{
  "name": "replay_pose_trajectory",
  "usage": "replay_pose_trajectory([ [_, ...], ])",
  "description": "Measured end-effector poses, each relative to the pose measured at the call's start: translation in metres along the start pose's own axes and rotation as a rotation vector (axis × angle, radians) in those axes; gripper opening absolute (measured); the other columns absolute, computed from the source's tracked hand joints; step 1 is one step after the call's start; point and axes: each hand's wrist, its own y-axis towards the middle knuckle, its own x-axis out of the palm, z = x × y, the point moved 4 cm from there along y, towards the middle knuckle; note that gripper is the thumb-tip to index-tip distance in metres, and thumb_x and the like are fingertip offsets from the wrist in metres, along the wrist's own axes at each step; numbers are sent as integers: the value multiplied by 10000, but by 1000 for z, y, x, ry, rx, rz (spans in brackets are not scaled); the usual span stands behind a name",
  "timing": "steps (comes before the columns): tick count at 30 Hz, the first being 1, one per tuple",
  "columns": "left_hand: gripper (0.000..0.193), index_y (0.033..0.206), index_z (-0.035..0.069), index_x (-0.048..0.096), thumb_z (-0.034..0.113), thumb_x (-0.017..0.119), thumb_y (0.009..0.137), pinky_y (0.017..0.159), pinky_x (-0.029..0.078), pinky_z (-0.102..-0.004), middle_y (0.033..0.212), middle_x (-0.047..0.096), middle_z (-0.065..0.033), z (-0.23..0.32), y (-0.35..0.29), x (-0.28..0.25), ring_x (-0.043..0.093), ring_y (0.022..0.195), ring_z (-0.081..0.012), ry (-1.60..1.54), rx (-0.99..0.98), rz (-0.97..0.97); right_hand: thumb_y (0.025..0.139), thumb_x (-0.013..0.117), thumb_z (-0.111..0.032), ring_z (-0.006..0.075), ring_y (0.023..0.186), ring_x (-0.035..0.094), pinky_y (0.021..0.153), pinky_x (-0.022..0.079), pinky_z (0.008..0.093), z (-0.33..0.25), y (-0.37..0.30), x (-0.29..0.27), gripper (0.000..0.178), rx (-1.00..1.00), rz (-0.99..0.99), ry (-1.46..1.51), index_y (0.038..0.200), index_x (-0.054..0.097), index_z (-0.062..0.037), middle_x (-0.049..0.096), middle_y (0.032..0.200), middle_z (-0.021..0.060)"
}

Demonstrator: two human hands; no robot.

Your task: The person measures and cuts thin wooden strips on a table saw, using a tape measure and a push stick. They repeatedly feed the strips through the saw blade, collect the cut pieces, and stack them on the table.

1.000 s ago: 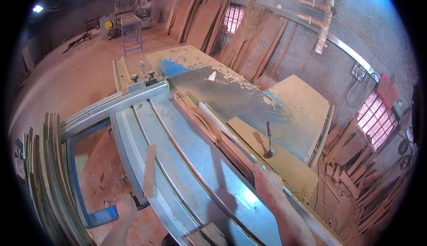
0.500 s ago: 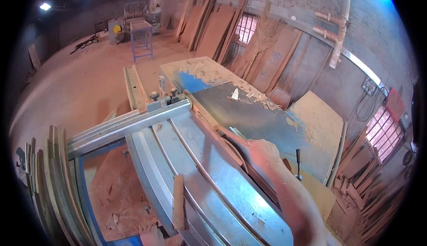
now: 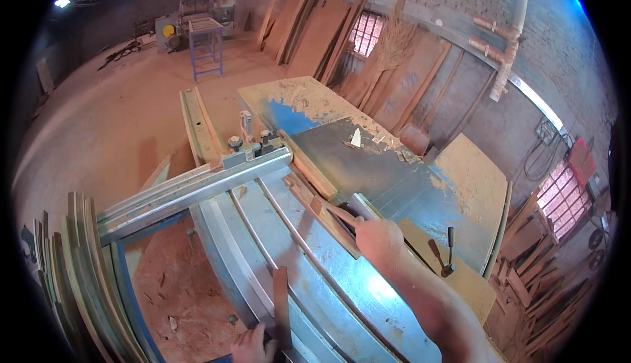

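My right hand (image 3: 379, 237) is closed over a thin wooden stick (image 3: 343, 215), above the sliding metal table (image 3: 289, 215) of a panel saw. The stick's tip touches or overlaps a wooden board (image 3: 322, 215) lying along the table's right edge. At the lower edge my left hand (image 3: 253, 346) is partly cut off, its fingers closed against a short wooden strip (image 3: 281, 304) that is raised over the table grooves. Beyond the board, a pale wood piece (image 3: 312, 174) lies against the metal fence (image 3: 197, 189). The saw blade cannot be made out.
The dark saw top (image 3: 368, 159) carries sawdust and offcuts. A black-handled lever (image 3: 449, 251) stands right of my forearm. Long wooden slats (image 3: 82, 271) stack at the left. Boards (image 3: 319, 38) lean on the back wall, and a blue-framed stand (image 3: 206, 47) is farther off.
My right hand has drawn back toward me, uncovering the board and stick. The left hand has come further into view beside the short strip, which has shifted right. The view has shifted slightly.
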Motion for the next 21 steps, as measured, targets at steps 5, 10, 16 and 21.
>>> replay_pose_trajectory([
  [5,658,1279,-39,486,459,635,875,720,551,-514,981,663,-251,2,62,15,684,833,-421,80,-135,-144,928,494,-136,370,661,696,566,532,497,-26,-61,5,246,-167,-46,150,1136,592,-47,686,710,165],
  [10,626,1289,-7,505,472,611,900,713,559,-512,973,686,-230,3,87,3,693,853,-435,183,-160,-11,969,544,-250,320,760,694,646,516,482,-26,-133,33,352,-85,-463,424,1262,501,-59,692,826,174],
  [16,457,1270,27,599,322,602,921,774,529,-506,928,685,-239,-62,241,-62,680,889,-409,-108,-126,262,1003,522,-222,393,753,655,688,516,466,12,-247,80,231,315,-186,820,1127,648,-73,654,789,223],
  [21,434,1071,-19,668,376,593,906,844,509,-522,981,684,-283,-93,436,-55,662,950,-444,-155,-74,204,947,635,-187,357,836,661,760,524,428,41,-364,116,271,726,-324,791,1179,634,-47,660,860,212],
])
